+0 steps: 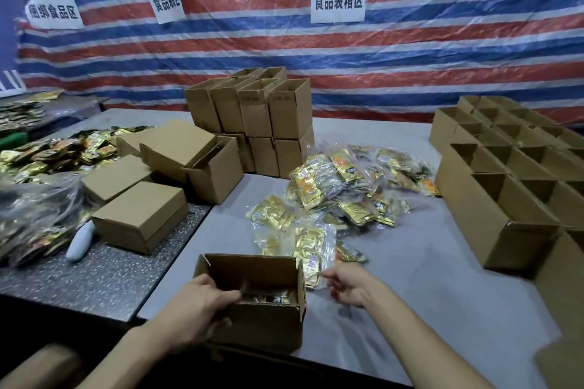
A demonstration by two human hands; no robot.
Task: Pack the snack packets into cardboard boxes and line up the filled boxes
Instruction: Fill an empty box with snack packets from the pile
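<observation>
Our left hand (196, 303) grips the near-left wall of the open box (262, 322), which has packets (271, 296) inside. Our right hand (347, 287), blurred with fingers curled, is just right of the box; we cannot tell if it holds anything. Loose packets (344, 193) lie beyond it.

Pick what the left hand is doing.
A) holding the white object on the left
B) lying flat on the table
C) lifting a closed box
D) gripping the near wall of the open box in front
D: the left hand curls over the near wall of the open box, fingers inside, thumb outside.
</observation>
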